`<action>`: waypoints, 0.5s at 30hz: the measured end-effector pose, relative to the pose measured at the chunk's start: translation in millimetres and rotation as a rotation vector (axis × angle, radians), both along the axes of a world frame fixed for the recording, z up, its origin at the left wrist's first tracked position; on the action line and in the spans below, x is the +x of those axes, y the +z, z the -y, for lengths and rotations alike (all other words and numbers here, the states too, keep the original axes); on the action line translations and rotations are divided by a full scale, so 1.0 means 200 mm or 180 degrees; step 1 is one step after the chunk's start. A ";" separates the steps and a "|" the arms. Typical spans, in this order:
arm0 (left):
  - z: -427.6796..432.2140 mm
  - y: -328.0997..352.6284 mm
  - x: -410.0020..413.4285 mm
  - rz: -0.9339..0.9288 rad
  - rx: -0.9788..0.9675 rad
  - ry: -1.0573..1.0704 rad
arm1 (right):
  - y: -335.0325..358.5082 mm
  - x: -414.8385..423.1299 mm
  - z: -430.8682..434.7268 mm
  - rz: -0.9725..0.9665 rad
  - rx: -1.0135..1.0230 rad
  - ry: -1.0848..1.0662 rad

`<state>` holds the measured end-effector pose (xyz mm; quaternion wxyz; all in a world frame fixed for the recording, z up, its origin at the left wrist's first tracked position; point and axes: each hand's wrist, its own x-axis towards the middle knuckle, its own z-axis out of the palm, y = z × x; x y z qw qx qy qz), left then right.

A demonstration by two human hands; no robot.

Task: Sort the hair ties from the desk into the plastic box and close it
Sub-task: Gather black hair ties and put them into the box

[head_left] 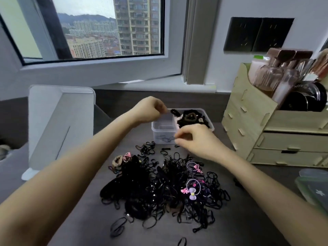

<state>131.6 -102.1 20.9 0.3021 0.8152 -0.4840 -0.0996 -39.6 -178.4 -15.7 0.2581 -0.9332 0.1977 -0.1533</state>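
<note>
Both hovering over plastic box [164, 142]: left hand [150, 110] curling fingers above far compartment, right hand [195, 139] pinching fingertips at near rim (anything held? cannot tell); hair ties [159, 189] lying heaped on desk [248, 228].

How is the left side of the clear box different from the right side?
The left side is nearly bare, with just a few thin black loops at the bottom, while the right side is heaped with thick black and brown scrunchies. The left side looks pale and see-through; the right side looks dark from its pile. Both belong to one plastic box, and both are open on top.
</note>
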 end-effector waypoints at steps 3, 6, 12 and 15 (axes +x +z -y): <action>-0.25 -0.03 -0.04 0.0694 0.0735 0.0137 | -0.07 0.07 -0.16 -0.0513 -0.0060 0.0621; -0.43 -0.13 -0.05 0.1138 0.1707 0.0244 | -0.15 0.21 -0.26 -0.0812 -0.0207 0.0948; -0.50 -0.33 -0.06 0.1241 0.2277 0.0483 | -0.28 0.41 -0.37 -0.0903 -0.0224 0.0958; -0.52 -0.36 -0.05 0.1164 0.1873 0.0618 | -0.28 0.38 -0.36 -0.0958 -0.0495 0.0903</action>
